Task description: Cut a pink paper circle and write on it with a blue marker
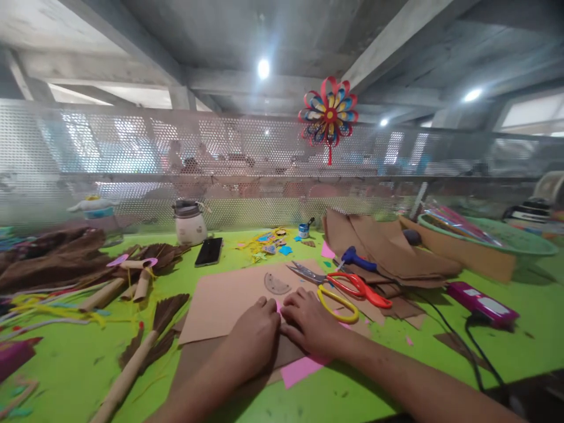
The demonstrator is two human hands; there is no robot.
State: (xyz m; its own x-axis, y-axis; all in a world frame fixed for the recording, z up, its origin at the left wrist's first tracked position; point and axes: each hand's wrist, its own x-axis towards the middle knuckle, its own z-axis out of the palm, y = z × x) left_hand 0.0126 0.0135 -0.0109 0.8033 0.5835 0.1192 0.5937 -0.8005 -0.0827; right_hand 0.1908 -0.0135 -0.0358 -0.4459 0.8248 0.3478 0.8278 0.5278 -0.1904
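Observation:
My left hand [255,332] and my right hand [311,323] rest side by side on a brown cardboard sheet [220,302] on the green table [79,364]. Their fingers are curled and pressed down where a pink paper sheet [299,369] shows from under the hands. What the fingertips pinch is hidden. A brown half-round cutout [276,284] lies just beyond my left hand. Beside my right hand lie scissors with yellow handles [337,302] and scissors with red handles [359,289].
A black phone [208,251] and a white pot [189,223] stand behind. Brown paper palm pieces and rolled tubes [132,364] lie left. Folded brown sheets [388,247], a blue glue gun [356,258], a green basin [497,238] and a pink power strip [480,302] sit right. A paper flower [328,114] hangs on the mesh screen.

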